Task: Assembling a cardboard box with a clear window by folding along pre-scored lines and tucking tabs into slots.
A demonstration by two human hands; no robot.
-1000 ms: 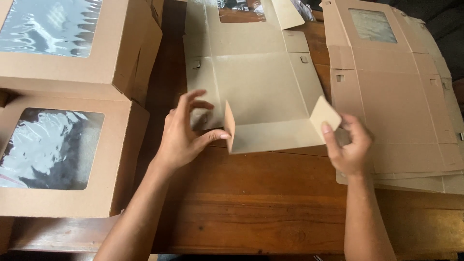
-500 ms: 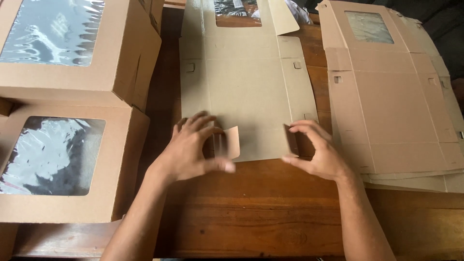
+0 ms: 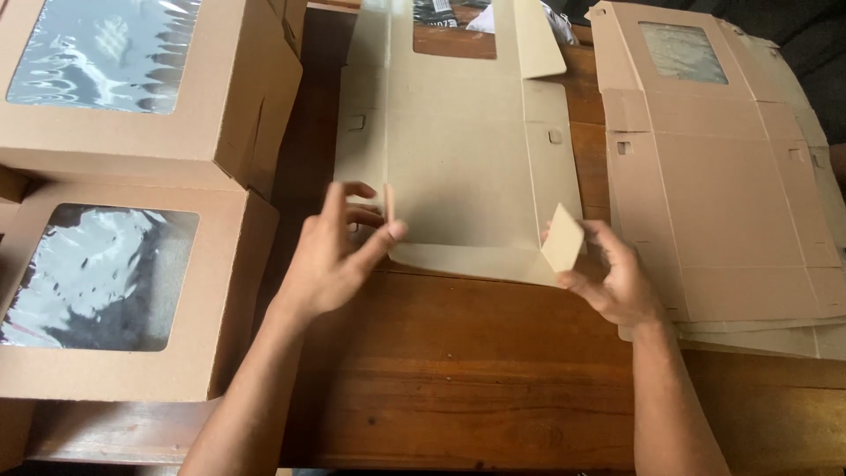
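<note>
A flat brown cardboard box blank (image 3: 458, 167) lies on the wooden table (image 3: 458, 388) in front of me. Its near edge is lifted a little. My left hand (image 3: 339, 251) pinches the small corner tab at the blank's near left, holding it upright. My right hand (image 3: 617, 278) grips the matching tab (image 3: 562, 236) at the near right, also raised. The blank's far end has a window cutout and a loose flap standing up.
Two assembled brown boxes with clear plastic windows (image 3: 115, 282) (image 3: 150, 88) stand at the left. A stack of flat windowed blanks (image 3: 731, 194) lies at the right, overlapping the table edge.
Half a second ago both hands pressed the tabs flat onto the blank. Now both tabs are lifted upright again and the hands have moved apart to the corners.
</note>
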